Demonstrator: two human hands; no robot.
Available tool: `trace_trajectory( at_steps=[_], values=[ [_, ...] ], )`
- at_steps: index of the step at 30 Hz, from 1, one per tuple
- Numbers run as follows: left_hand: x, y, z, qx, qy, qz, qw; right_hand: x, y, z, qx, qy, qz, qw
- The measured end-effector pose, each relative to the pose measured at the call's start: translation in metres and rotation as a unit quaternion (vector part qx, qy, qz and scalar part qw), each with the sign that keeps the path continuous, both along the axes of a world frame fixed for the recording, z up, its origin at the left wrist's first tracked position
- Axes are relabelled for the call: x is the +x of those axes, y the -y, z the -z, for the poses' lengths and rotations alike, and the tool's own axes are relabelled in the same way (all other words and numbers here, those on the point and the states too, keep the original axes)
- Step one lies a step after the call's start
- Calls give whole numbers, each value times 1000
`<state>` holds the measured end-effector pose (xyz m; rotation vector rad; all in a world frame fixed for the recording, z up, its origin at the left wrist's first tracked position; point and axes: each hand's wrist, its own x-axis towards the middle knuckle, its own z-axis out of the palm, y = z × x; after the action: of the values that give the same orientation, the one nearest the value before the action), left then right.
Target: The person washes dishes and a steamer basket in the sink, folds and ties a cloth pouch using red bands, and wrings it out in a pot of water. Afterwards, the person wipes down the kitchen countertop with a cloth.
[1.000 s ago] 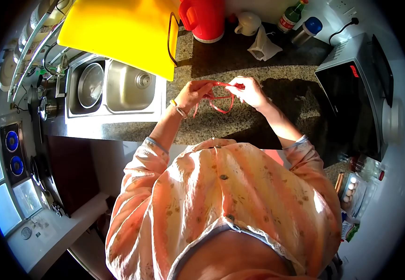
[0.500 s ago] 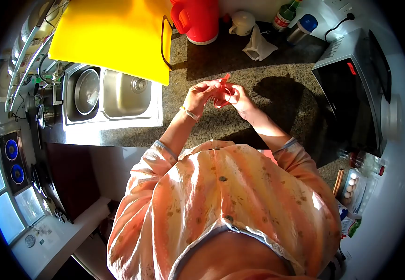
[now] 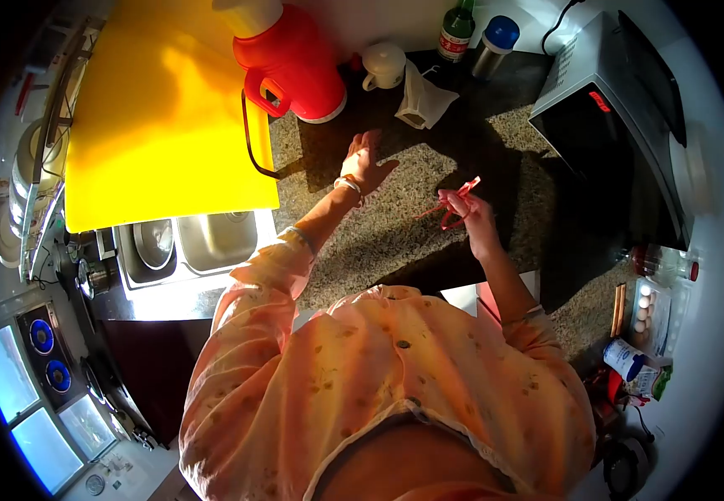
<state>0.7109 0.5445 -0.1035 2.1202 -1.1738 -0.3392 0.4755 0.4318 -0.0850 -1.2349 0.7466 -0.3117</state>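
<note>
My left hand point(image 3: 365, 167) is held over the granite counter point(image 3: 379, 225) with its fingers apart and nothing in it, a pale band round the wrist. It is nearest to the red jug and the white cup. My right hand point(image 3: 476, 221), farther right, is closed on a thin red ribbon point(image 3: 465, 194) whose loops and ends stick out from the fingers. A crumpled white bag point(image 3: 423, 100) sits behind my two hands, right of the white cup point(image 3: 384, 65).
A yellow board point(image 3: 162, 125) leans over part of the sink point(image 3: 216, 242) at left. Behind stand the red jug point(image 3: 308, 71), a green bottle point(image 3: 455, 35) and a blue-lidded flask point(image 3: 496, 46). A microwave point(image 3: 612, 125) is at right, with eggs point(image 3: 643, 309) nearer me.
My hands have parted. The left let go of the ribbon, opened and reached forward; the right moved right and nearer me with the ribbon. The view has shifted, bringing the jug's top into sight.
</note>
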Motion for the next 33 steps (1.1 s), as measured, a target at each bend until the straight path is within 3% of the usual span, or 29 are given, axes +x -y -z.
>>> trace_trajectory(
  at_steps=[2,6,8,10,12,13,14,16,18,19,22,25,33],
  values=[
    [9,45,9,33,27,-72,997,-29,12,8,104,31,42,993],
    [29,108,42,-49,87,-117,988,-59,3,1,84,55,156,983],
    [33,118,24,16,-153,-133,979,-78,10,21,137,76,217,964],
    [20,115,17,7,-122,-151,981,-67,11,-4,145,52,244,958],
    [3,93,12,-172,-207,-84,960,-41,11,-27,2,-79,205,976],
    [-7,72,8,-273,-332,-4,903,-28,12,-25,30,-66,195,978],
    [-21,56,-13,-246,-350,-34,903,-15,16,-24,93,-13,187,978],
    [-40,18,-28,-307,-468,-33,828,12,26,-20,216,89,147,961],
    [-56,-25,-50,-341,-500,-17,796,34,23,-52,188,92,76,975],
    [-64,-40,-60,-348,-532,-69,768,39,15,-61,192,83,63,976],
    [-78,-78,-63,-394,-547,-105,731,49,-13,-79,237,96,-23,966],
    [-88,-101,-54,-409,-590,-143,681,49,-39,-103,173,91,-69,978],
    [-104,-123,-55,-451,-565,-146,675,47,-61,-121,176,81,-99,976]
  ],
)
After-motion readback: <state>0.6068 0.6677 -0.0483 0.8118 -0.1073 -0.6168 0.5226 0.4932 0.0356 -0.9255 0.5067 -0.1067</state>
